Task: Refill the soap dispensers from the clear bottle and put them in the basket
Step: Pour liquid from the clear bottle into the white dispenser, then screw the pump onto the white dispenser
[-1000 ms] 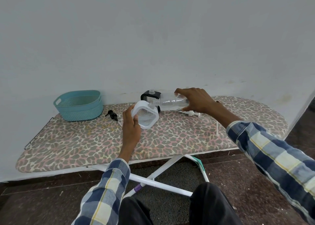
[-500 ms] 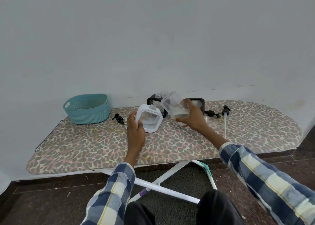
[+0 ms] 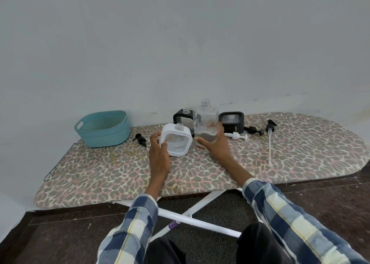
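My left hand (image 3: 159, 154) grips the left side of a white-framed soap dispenser (image 3: 177, 139), which stands uncapped on the ironing board (image 3: 120, 175). My right hand (image 3: 215, 145) holds the clear bottle (image 3: 206, 123) upright just right of it, open neck up, a little liquid at its bottom. Two black-framed dispensers stand behind, one (image 3: 183, 117) uncapped at the left, the other (image 3: 231, 120) at the right. The teal basket (image 3: 103, 128) sits empty at the board's far left.
Loose pump heads lie on the board: a black one (image 3: 141, 139) left of the white dispenser, a white one (image 3: 236, 136), a black one (image 3: 254, 131) and a black one with a long white tube (image 3: 269, 141) at the right. The wall runs close behind.
My right hand has swung the clear bottle from lying tipped over the white dispenser's neck back to upright. The left hand kept hold of the white dispenser.
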